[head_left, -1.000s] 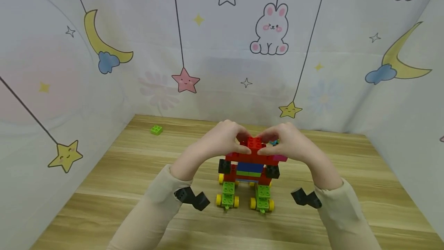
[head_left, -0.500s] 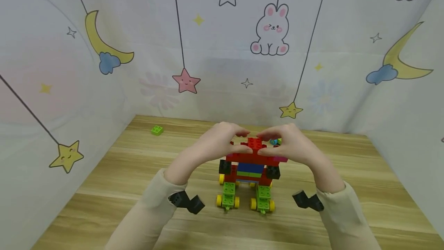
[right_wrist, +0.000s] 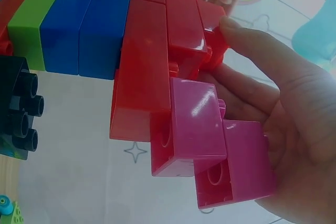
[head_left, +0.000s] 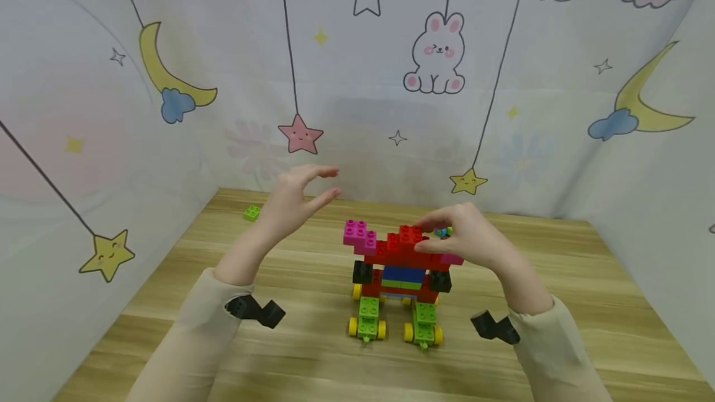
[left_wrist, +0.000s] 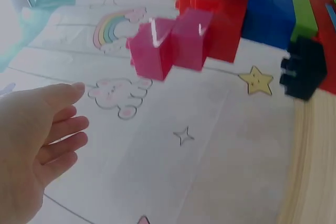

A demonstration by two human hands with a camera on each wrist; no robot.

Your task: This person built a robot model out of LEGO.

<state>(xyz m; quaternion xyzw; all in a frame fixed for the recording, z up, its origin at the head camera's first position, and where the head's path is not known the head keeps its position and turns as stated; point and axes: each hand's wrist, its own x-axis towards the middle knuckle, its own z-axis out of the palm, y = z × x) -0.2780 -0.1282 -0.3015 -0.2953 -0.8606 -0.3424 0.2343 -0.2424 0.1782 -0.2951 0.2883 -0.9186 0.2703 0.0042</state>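
Observation:
A figure built of toy bricks stands upright on the table, red above blue and green layers. Pink bricks step out at its upper left side, and more pink bricks jut from the other side. Black bricks stick out lower down, above green wheeled bases with yellow wheels. My right hand pinches the top red brick between thumb and fingers; the fingers behind it are partly hidden. Up and to the left, my left hand is held in the air apart from the figure, thumb and fingers spread, holding nothing.
A loose green brick lies at the table's back left. Behind the figure sits a small blue and green piece, partly covered by the right hand. A printed cloth borders the wooden table.
My left hand has let go of the figure's top and moved left and up, uncovering the pink bricks. The right hand stays at the red brick, and the figure has hardly shifted.

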